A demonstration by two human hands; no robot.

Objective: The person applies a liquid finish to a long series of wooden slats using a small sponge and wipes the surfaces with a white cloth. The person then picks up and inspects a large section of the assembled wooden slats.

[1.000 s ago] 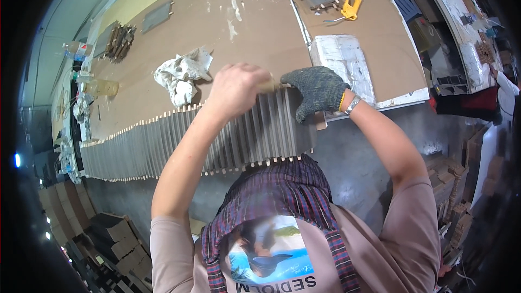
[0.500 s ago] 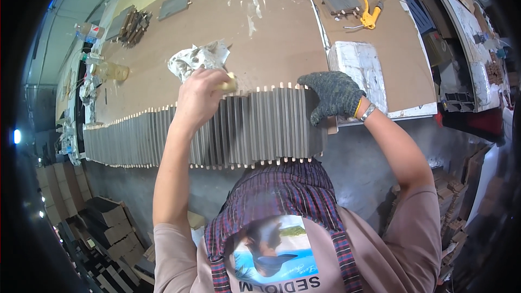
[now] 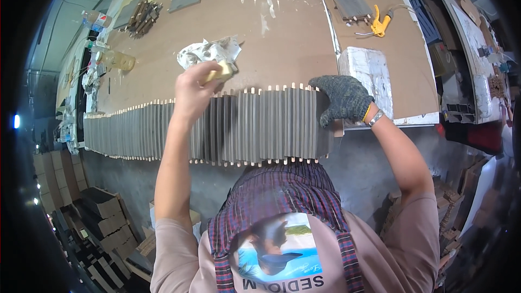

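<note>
A long row of grey wooden slats (image 3: 260, 125), each with pale tenon ends, stands packed side by side along the table's near edge. My bare left hand (image 3: 196, 88) is above the row's far edge, closed on a pale yellow sponge-like block (image 3: 221, 70). A crumpled, stained white cloth (image 3: 209, 52) lies just beyond that hand. At the row's right end is my right hand (image 3: 347, 99) in a dark knitted glove, fingers over the far corner and thumb against the end slat, gripping it.
A white-wrapped block (image 3: 366, 78) lies right of my glove. Farther off are a yellow air blow gun (image 3: 381, 23) and grey slat panels (image 3: 348, 1). At the left stand a jar of yellowish liquid (image 3: 118, 61) and a plastic bottle (image 3: 97, 20); slat bundles (image 3: 138, 15) lie beyond.
My left hand has lifted slightly away from the slats' far ends and moved a little left with the yellow block. The right hand keeps its hold; the whole view has shifted slightly.
</note>
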